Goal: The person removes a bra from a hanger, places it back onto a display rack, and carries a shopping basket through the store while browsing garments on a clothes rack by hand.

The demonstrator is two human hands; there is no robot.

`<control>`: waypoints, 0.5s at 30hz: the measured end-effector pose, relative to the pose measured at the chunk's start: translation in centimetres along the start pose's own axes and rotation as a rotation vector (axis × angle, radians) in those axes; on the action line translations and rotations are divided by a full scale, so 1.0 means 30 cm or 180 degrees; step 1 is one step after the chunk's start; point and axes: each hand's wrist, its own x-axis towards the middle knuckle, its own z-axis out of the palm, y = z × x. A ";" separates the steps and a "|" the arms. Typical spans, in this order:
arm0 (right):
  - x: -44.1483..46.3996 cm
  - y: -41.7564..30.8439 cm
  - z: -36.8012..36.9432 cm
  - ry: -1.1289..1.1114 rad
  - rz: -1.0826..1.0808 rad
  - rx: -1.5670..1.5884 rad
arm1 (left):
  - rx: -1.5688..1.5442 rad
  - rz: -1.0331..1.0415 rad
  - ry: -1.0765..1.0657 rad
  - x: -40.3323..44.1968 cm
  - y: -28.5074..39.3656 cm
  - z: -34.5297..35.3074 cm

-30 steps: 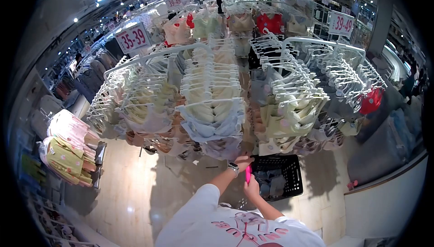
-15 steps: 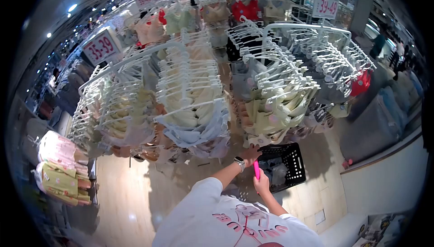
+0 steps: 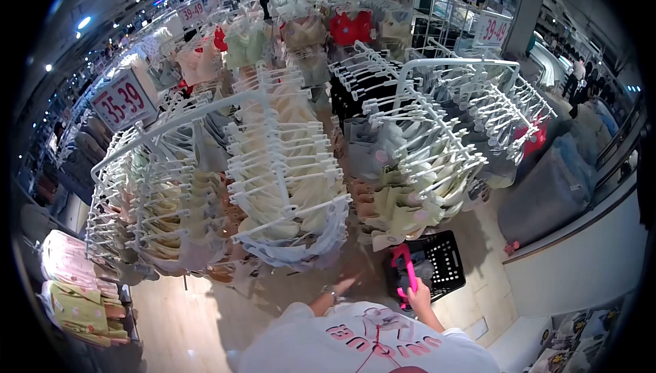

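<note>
My right hand (image 3: 419, 296) is wrapped round the bright pink handle (image 3: 409, 269) of a black shopping basket (image 3: 449, 258). The basket has a wall full of holes, and grey items (image 3: 422, 270) lie inside it. To the left of the basket, my left hand (image 3: 350, 279) is off the handle and smeared by motion, so its fingers do not show clearly. A watch (image 3: 329, 291) sits on that wrist. Just above this hand hang pale blue bras (image 3: 301, 253) at the front of a rack; above the basket hang light green ones (image 3: 403, 202).
White racks (image 3: 198, 110) carry many bras on white hangers, with price signs (image 3: 125, 100) above them. Pink and green folded garments (image 3: 78, 311) are at the lower left. Large grey bags (image 3: 547, 182) rest along a white counter (image 3: 581, 257) at the right.
My left hand has let go of the pink handle and moved left and down. My right hand keeps the handle, now lower. The view has shifted, and the racks appear nearer.
</note>
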 end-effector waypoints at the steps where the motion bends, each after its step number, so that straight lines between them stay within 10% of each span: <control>1: 0.001 -0.012 -0.002 0.0127 0.0035 0.0019 | -0.1152 -0.0751 -0.0017 -0.039 -0.095 -0.071; 9: 0.052 -0.230 -0.019 0.0797 -0.1250 -0.0625 | -0.2219 -0.1026 0.0546 -0.154 0.067 -0.486; 15: 0.217 -0.479 0.220 -0.0194 -0.1596 0.0048 | -0.3820 -0.0028 0.0685 -0.093 -0.047 -0.469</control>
